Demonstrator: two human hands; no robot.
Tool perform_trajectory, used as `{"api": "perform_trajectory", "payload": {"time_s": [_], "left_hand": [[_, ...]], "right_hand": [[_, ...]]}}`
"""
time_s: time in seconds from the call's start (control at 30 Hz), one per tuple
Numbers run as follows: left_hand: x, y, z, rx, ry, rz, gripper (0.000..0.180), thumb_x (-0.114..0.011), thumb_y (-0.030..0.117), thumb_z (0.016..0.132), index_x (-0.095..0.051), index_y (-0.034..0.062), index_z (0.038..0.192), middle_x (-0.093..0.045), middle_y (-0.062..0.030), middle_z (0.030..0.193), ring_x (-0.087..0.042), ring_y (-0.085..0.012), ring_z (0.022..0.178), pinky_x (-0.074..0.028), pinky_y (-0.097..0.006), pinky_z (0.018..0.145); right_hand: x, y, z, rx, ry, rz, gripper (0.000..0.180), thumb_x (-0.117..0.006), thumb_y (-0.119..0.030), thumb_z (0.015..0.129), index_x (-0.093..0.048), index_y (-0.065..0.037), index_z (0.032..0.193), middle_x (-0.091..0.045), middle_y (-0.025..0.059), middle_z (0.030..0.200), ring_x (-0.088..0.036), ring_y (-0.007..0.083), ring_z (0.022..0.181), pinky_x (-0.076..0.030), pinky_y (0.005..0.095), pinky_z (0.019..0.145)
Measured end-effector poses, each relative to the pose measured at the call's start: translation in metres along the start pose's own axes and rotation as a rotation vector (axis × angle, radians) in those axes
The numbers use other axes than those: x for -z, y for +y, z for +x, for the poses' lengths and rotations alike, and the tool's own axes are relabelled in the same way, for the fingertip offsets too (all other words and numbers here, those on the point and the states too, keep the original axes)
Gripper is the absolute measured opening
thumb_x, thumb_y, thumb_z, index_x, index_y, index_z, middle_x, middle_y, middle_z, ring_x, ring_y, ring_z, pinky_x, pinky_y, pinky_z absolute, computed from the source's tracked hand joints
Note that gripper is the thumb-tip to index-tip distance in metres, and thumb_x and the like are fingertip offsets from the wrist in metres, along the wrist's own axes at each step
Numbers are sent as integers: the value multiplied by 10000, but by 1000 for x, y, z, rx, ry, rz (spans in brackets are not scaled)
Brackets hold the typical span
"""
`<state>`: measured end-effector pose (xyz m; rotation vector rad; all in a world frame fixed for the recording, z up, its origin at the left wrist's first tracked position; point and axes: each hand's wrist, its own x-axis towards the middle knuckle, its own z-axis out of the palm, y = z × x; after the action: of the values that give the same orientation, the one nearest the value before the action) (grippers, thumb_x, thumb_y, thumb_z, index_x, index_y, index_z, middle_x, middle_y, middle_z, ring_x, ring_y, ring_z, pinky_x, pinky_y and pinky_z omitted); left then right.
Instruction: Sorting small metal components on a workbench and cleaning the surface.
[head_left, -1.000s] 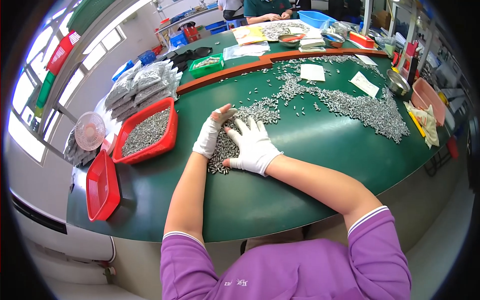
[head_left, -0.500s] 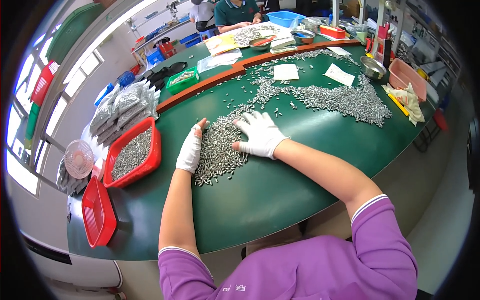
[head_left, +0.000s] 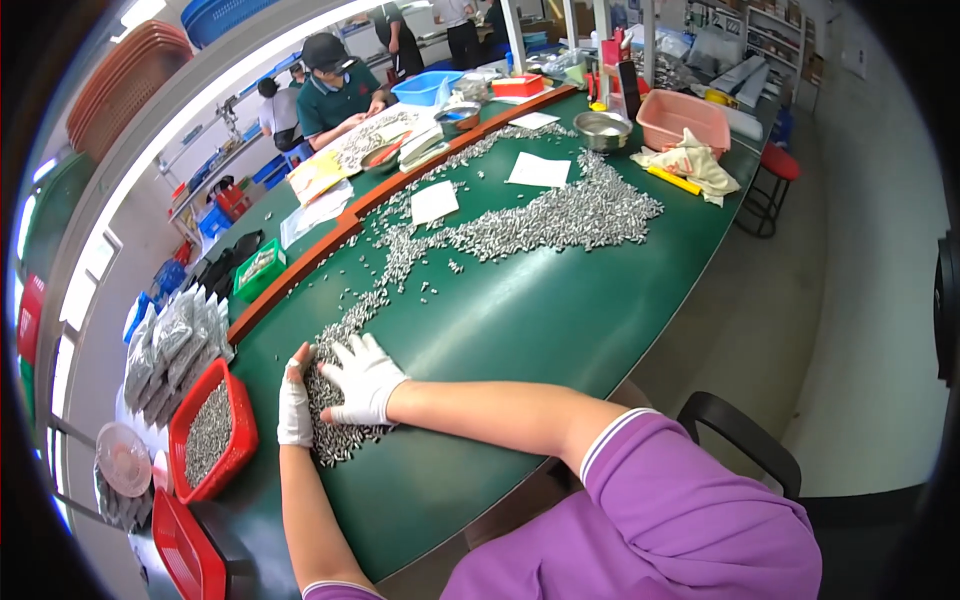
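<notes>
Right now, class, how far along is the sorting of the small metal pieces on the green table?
Done: the red plastic tray already holds a heap of small silver metal pieces. In hand: the left hand and right hand, both white-gloved, cup a small pile. Left: the long grey spread across the green table.

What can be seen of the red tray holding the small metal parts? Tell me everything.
The red tray is a shallow rectangular bin, plastic by its look, with a raised rim. It sits flat at the green table's left end, filled with small grey metal pieces. The left hand is near it, not touching. Another red tray lies just below.
</notes>
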<state>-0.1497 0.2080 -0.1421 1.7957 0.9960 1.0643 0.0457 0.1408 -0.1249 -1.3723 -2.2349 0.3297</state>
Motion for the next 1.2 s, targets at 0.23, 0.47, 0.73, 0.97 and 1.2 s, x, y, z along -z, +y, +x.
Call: {"api": "perform_trajectory", "payload": {"time_s": [0.23,0.47,0.73,0.97,1.2], "left_hand": [[14,-9,-5,-13,51,-92,825,-414,661,915,-412,-11,1393,-492,-188,1368,-446,-272,1284,-282,-411,1120],[13,-3,-9,24,45,48,805,-411,666,915,-477,-9,1349,-549,-178,1299,-493,-263,1223,-315,-396,1091],[28,-6,-11,47,34,37,756,-413,643,926,-536,-15,1277,-603,-145,1223,-533,-249,1157,-346,-387,1057],[33,-12,-5,63,52,-37,736,-444,630,923,-586,-31,1213,-633,-143,1168,-573,-243,1098,-391,-387,1016],[64,-34,-7,7,-16,-287,709,-439,635,915,-563,20,1246,-574,-150,1270,-506,-285,1211,-320,-427,1089]], "right_hand": [[-5,-17,0,-7,10,20,792,-482,-644,832,-422,-119,1422,-330,245,1474,-263,447,1373,-149,532,1146],[-10,-20,0,-6,18,8,799,-487,-668,818,-450,-122,1401,-333,233,1471,-276,447,1361,-173,536,1136],[-20,-29,7,-4,48,38,771,-498,-648,822,-490,-91,1355,-345,232,1463,-293,431,1357,-174,526,1135],[-27,-31,9,-19,84,57,733,-494,-641,829,-533,-80,1298,-365,229,1447,-305,432,1345,-186,524,1123],[-3,-18,9,78,131,210,701,-462,-582,891,-481,-52,1350,-401,199,1423,-315,402,1348,-214,514,1121]]}}
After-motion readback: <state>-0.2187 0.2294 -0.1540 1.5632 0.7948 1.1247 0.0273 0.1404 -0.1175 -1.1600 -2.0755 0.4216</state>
